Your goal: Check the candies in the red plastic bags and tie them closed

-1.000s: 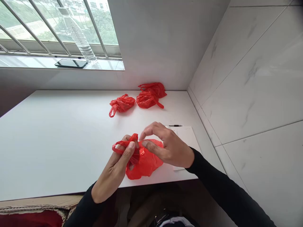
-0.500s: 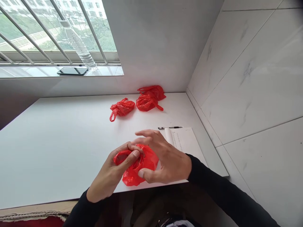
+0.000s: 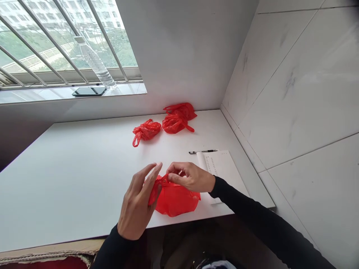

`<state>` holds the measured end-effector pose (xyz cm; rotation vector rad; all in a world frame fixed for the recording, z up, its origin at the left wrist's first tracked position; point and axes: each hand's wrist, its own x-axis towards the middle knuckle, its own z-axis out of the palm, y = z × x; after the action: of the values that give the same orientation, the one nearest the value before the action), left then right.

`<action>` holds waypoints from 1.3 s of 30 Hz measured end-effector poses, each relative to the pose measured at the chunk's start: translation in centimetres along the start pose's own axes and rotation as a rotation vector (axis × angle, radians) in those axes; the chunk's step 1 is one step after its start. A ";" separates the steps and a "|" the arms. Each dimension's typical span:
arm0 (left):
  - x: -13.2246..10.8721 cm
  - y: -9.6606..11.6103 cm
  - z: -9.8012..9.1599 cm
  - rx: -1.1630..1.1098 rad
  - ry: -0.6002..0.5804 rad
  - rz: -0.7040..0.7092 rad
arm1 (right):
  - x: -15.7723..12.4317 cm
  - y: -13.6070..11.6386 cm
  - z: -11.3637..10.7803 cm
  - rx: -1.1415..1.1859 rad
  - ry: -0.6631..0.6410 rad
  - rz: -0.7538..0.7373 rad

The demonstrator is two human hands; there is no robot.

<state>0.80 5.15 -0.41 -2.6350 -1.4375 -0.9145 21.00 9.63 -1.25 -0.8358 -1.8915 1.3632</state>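
Observation:
A red plastic bag (image 3: 178, 201) lies at the table's front edge, gathered at its top. My right hand (image 3: 193, 177) has its fingers closed on the gathered red plastic. On the bag's left side is my left hand (image 3: 137, 201), its long fingers stretched upward and a fold of the bag caught between thumb and fingers. The left fingertips rise above the plastic, touching nothing. What the bag contains, if anything, cannot be made out.
Toward the wall on the white table (image 3: 92, 168) lie a knotted red bag (image 3: 147, 130) and more bunched red bags (image 3: 179, 117). An open notebook (image 3: 228, 168) and a pen (image 3: 203, 151) are at right. A water bottle (image 3: 97, 63) and a phone (image 3: 89, 91) rest on the windowsill.
My right hand has closed from open onto the bag's top. The left fingers have straightened upward from a pinch. The bag has turned and spread rightward; the view has shifted slightly.

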 end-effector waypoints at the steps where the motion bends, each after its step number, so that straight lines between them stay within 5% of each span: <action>1: -0.2 -0.3 0.0 0.032 -0.050 0.009 | -0.1 -0.2 -0.1 -0.059 0.089 -0.024; 7: -6.3 -4.7 -1.3 0.148 -0.324 0.007 | -3.5 2.7 -3.2 -0.556 0.407 0.034; 10: -8.3 -5.3 -1.9 0.027 -0.410 -0.269 | -4.6 4.8 -3.5 -0.556 0.425 0.105; 13: -6.8 -3.5 0.1 -0.178 -0.181 -0.610 | -3.6 5.5 -1.0 -0.495 0.374 0.075; 15: -5.1 -2.2 3.1 -0.214 -0.017 -0.656 | -2.3 5.7 1.9 -0.436 0.298 0.036; 18: -3.4 -1.6 8.1 -0.194 0.005 -0.653 | -1.2 7.0 6.0 -0.396 0.190 0.082; 21: -3.3 -1.8 11.1 -0.172 -0.007 -0.639 | -1.4 9.0 8.1 -0.443 0.195 0.173; 39: -5.0 -2.1 13.1 -0.161 -0.034 -0.667 | -2.1 10.6 9.2 -0.697 0.215 0.217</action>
<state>3.51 6.12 -14.31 -2.2791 -2.4089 -1.0488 16.09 5.59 -13.95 -1.4921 -2.1608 0.6619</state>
